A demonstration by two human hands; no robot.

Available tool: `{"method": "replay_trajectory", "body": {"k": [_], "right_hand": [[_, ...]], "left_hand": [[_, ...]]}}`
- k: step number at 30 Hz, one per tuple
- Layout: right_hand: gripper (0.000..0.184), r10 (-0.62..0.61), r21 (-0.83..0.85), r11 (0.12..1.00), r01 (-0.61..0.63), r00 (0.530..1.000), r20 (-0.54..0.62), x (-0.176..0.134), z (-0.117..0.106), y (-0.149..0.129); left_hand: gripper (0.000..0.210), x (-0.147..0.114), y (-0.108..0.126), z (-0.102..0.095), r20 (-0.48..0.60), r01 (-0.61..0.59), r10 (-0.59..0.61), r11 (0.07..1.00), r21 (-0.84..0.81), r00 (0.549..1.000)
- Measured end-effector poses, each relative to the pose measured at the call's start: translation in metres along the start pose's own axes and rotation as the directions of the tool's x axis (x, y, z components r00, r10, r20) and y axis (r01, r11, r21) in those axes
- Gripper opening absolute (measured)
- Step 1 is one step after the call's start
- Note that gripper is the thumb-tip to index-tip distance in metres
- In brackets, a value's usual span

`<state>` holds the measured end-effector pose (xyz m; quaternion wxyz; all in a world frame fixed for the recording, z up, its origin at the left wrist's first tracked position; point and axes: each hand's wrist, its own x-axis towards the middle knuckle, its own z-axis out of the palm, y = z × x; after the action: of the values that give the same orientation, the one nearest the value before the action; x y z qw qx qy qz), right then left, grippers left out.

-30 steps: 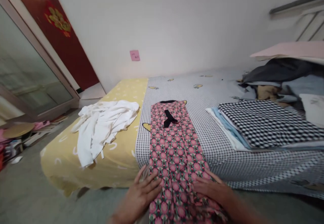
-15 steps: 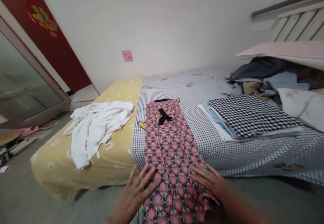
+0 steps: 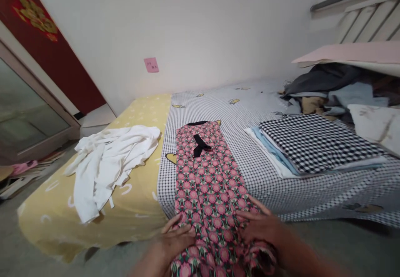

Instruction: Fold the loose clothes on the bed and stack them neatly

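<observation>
In the head view, a long floral dress [image 3: 208,181] is laid lengthwise over the front edge of the bed, its black neckline [image 3: 197,123] towards the wall and its black tie [image 3: 201,145] uppermost; its lower end is cut off by the bottom of the frame. The near left edge of the dress is covered by the left hand [image 3: 175,243], and the right edge by the right hand [image 3: 264,229]. The fingers of both are bent over the fabric, partly blurred, and it cannot be told whether cloth is pinched or merely pressed. Beside the right hand, the cloth is bunched, its layers hard to separate. Under the black-and-white checked cloth [image 3: 315,143], only edges of the folded white and blue pieces are shown. Single garments in the dark heap [image 3: 325,81] are hard to make out, being partly covered by a pink-topped slab [image 3: 350,54]. Compared with half a second ago, the fingers of the left hand are less spread and the lower part of the dress is more crumpled, while the white garment [image 3: 109,156] has been left lying on the yellow sheet [image 3: 146,108].
</observation>
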<state>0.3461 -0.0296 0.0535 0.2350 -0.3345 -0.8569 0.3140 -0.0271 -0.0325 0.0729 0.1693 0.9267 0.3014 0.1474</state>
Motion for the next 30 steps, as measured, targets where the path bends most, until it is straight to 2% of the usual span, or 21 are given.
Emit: {"method": "replay_trajectory", "body": {"k": [1, 2, 4, 6, 8, 9, 10, 12, 15, 17, 19, 21, 23, 25, 27, 29, 30], "right_hand": [[0.018, 0.055, 0.097, 0.994, -0.053, 0.998, -0.023, 0.011, -0.008, 0.000], [0.013, 0.132, 0.213, 0.970, -0.119, 0.990, -0.050, 0.024, -0.016, 0.003], [0.018, 0.315, 0.500, 0.833, -0.237, 0.946, -0.077, 0.051, -0.030, 0.015], [0.040, 0.457, 0.751, 0.607, -0.259, 0.887, -0.064, 0.077, -0.038, 0.032], [0.059, 0.529, 0.883, 0.414, -0.222, 0.848, -0.035, 0.096, -0.040, 0.050], [0.063, 0.551, 0.916, 0.341, -0.213, 0.835, -0.011, 0.102, -0.039, 0.057], [0.064, 0.566, 0.935, 0.286, -0.208, 0.824, 0.010, 0.105, -0.038, 0.062], [0.063, 0.576, 0.953, 0.224, -0.204, 0.816, 0.039, 0.105, -0.034, 0.068], [0.056, 0.562, 0.953, 0.234, -0.190, 0.827, 0.027, 0.099, -0.032, 0.068], [0.047, 0.567, 0.946, 0.269, -0.179, 0.824, -0.006, 0.099, -0.033, 0.067], [0.041, 0.584, 0.939, 0.310, -0.150, 0.809, -0.064, 0.107, -0.035, 0.070], [0.039, 0.592, 0.919, 0.367, -0.141, 0.798, -0.114, 0.119, -0.037, 0.077], [0.042, 0.600, 0.847, 0.495, -0.195, 0.781, -0.171, 0.133, -0.037, 0.088], [0.047, 0.621, 0.730, 0.623, -0.283, 0.746, -0.241, 0.143, -0.039, 0.099], [0.058, 0.638, 0.604, 0.712, -0.358, 0.689, -0.343, 0.147, -0.044, 0.107], [0.066, 0.610, 0.419, 0.792, -0.444, 0.608, -0.509, 0.144, -0.052, 0.106], [0.065, 0.548, 0.274, 0.823, -0.498, 0.567, -0.616, 0.142, -0.056, 0.102]], "left_hand": [[0.033, 0.009, -0.002, -0.007, -0.003, 0.124, -0.127, 0.971, -0.203, 0.992], [0.030, 0.021, -0.004, -0.015, 0.018, 0.247, -0.260, 0.889, -0.386, 0.965], [0.031, 0.047, -0.015, -0.028, 0.097, 0.412, -0.476, 0.621, -0.667, 0.874], [0.037, 0.074, -0.032, -0.034, 0.178, 0.431, -0.609, 0.298, -0.851, 0.773], [0.044, 0.095, -0.052, -0.031, 0.271, 0.387, -0.701, 0.007, -0.922, 0.660], [0.047, 0.101, -0.062, -0.027, 0.310, 0.357, -0.719, -0.091, -0.930, 0.622], [0.048, 0.105, -0.071, -0.022, 0.333, 0.330, -0.723, -0.153, -0.932, 0.605], [0.049, 0.106, -0.084, -0.013, 0.332, 0.280, -0.708, -0.195, -0.940, 0.623], [0.046, 0.099, -0.089, -0.007, 0.323, 0.259, -0.650, -0.196, -0.946, 0.688], [0.043, 0.097, -0.088, -0.007, 0.318, 0.259, -0.607, -0.186, -0.948, 0.728], [0.043, 0.099, -0.089, -0.008, 0.296, 0.230, -0.593, -0.187, -0.955, 0.749], [0.044, 0.105, -0.092, -0.010, 0.293, 0.212, -0.598, -0.204, -0.956, 0.746], [0.047, 0.111, -0.098, -0.010, 0.332, 0.245, -0.605, -0.225, -0.943, 0.723], [0.050, 0.115, -0.102, -0.010, 0.364, 0.285, -0.617, -0.227, -0.931, 0.698], [0.052, 0.115, -0.104, -0.010, 0.351, 0.288, -0.645, -0.206, -0.935, 0.679], [0.054, 0.113, -0.104, -0.009, 0.332, 0.270, -0.657, -0.198, -0.942, 0.677], [0.055, 0.112, -0.103, -0.009, 0.329, 0.261, -0.658, -0.203, -0.944, 0.678]]}}
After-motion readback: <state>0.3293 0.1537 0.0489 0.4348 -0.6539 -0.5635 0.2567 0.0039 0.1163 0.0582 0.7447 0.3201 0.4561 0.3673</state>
